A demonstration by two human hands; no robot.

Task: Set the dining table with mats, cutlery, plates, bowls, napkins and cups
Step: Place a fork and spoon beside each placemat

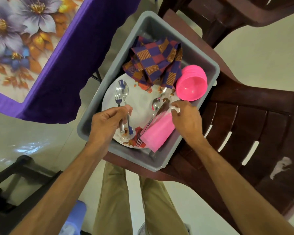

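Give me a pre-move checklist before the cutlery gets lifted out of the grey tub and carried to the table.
1. Left hand grips the spoon and fork by their handles: ok.
2. Right hand has a firm hold on the loose cutlery: cannot tell, its fingertips are blurred.
3. Remaining cutlery free to lift: not ok, one fork lies partly under the pink cup.
4. Grey tub sits steady on the brown chair: ok.
5. Plate free to lift next: not ok, checked napkins overlap its far edge.
6. Landing spot on the floral tablecloth: cannot tell, mostly out of frame.
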